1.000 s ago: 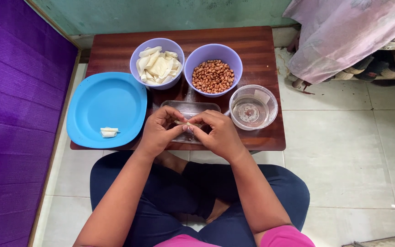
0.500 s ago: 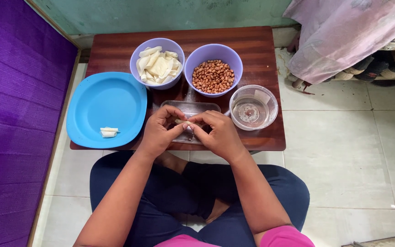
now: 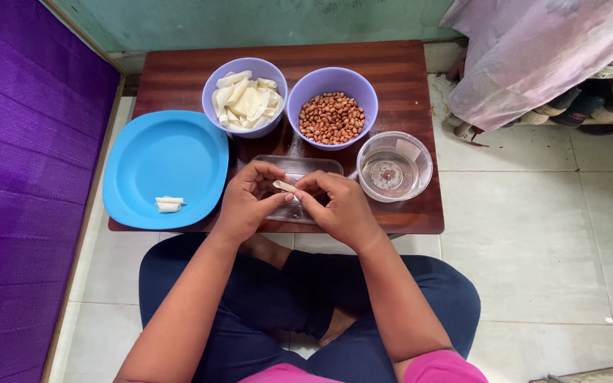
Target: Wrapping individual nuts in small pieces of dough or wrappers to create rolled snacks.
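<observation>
I am observing the person sitting cross-legged on the tiled floor at a low brown wooden surface (image 3: 399, 64). Both hands are working together over a clear rectangular tray (image 3: 299, 164) at the near edge.

The left hand (image 3: 250, 198) and the right hand (image 3: 338, 206) are both closing their grip on one small pale wrapper strip (image 3: 284, 186). The strip is lying between the two sets of fingertips, tilted slightly, with its left end under the left thumb and its right end against the right forefinger. It is sitting above the tray; I cannot tell whether it is touching it. Both grips are pinching, not released.

Behind the hands, a lilac bowl (image 3: 244, 69) is holding a heap of pale cut wrapper pieces (image 3: 246, 103). Just beside it to the right, a second lilac bowl (image 3: 331, 78) is holding brown-skinned peanuts (image 3: 331, 117). The two bowls are standing nearly touching.

To the right of the hands, a clear round container (image 3: 420, 167) is holding a shallow layer of clear liquid.

To the left, a blue plate (image 3: 168, 152) is overhanging the surface's left edge. Two small finished white rolls (image 3: 168, 204) are lying side by side near its front rim, well apart from the hands.

Purple fabric (image 3: 23, 177) is running along the left side.
</observation>
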